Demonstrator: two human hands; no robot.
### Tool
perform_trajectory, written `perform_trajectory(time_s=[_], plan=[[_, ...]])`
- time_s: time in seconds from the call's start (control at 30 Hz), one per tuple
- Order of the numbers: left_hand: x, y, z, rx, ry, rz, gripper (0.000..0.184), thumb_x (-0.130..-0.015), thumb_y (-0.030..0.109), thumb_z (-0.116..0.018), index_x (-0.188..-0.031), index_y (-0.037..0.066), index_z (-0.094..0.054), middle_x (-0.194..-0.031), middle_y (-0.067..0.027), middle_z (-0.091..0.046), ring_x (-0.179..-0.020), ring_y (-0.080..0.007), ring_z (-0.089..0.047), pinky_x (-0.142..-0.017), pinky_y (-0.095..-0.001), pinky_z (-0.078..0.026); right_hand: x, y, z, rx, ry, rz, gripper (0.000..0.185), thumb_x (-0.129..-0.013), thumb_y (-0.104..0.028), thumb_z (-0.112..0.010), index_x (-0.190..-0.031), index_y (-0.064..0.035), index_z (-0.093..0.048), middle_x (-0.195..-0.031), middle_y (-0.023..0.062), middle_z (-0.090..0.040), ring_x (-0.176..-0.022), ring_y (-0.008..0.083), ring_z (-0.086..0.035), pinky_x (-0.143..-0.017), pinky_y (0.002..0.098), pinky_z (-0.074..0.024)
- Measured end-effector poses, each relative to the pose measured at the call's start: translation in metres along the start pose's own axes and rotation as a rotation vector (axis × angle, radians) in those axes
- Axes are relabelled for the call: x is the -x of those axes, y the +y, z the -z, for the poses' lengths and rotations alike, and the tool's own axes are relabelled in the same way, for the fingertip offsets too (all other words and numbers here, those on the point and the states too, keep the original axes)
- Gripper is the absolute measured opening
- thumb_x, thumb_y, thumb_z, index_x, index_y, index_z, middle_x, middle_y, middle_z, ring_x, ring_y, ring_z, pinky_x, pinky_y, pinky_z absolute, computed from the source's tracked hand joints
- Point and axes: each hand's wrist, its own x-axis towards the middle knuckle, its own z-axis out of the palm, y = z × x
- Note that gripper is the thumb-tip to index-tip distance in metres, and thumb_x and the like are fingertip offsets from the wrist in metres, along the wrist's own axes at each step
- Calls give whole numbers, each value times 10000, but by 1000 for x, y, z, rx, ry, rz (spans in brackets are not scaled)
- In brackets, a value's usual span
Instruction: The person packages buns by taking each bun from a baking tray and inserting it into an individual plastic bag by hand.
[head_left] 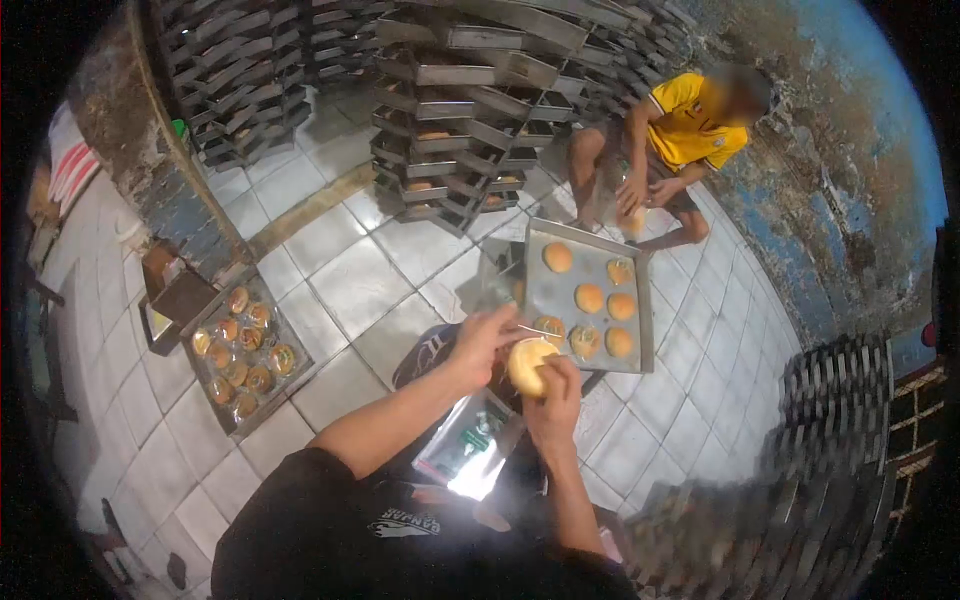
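Observation:
A round pale-yellow bun (530, 366) is held up in front of my body by my right hand (553, 400), whose fingers wrap its lower right side. My left hand (487, 345) is closed at the bun's upper left, on a thin light-coloured strip or tool too small to name. Just beyond the bun is a metal tray (645, 300) with several buns, some in clear wrappers. Clear printed plastic bags (478, 430) lie on my lap below my hands.
A second tray (300, 372) with several wrapped buns lies at the left beside a brown box (172, 278). Tall stacks of metal trays (455, 110) rise ahead. A person in a yellow shirt (690, 130) sits beyond the near tray. More stacked trays (760, 510) stand lower right.

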Motion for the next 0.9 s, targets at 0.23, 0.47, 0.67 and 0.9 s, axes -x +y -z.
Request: perform_trajectory(time_s=[0.23, 0.47, 0.67, 0.9], plan=[[48, 12, 9, 33, -117, 167, 432, -1028, 438, -539, -1264, 86, -620, -1196, -90, -698, -1084, -242, -686, -979, -426, -538, -19, -50, 3, -3, -65, -64, 479, -779, -30, -762, -1231, -45, -602, -1264, 175, -628, -1238, 396, -573, -1113, 567, -371], [63, -6, 33, 76, 18, 2, 380, -1040, 353, -583, -1347, 130, -563, -1267, -63, -660, -1144, -229, -647, -994, -397, -523, -5, -37, -44, 82, -237, 46, 515, -880, -7, -630, -1389, -35, -560, -1433, 209, -566, -1411, 402, -468, -1194, 635, -242], [20, -5, 33, 149, -135, -137, 379, -1045, 343, -575, -1373, 157, -533, -1312, -51, -627, -1221, -225, -596, -1050, -406, -479, -28, -30, -46, 4, -285, 50, 467, -879, -14, -614, -1344, -8, -579, -1349, 204, -610, -1329, 390, -529, -1172, 639, -285], [19, 6, 26, 360, -87, -11, 590, -1030, 583, -494, -1378, 108, -524, -1333, -108, -604, -1179, -288, -612, -1002, -479, -522, -50, -47, -6, -231, -422, -28, 232, -844, -43, -703, -1072, -31, -660, -1066, 150, -682, -1026, 376, -646, -861, 441, -492]])
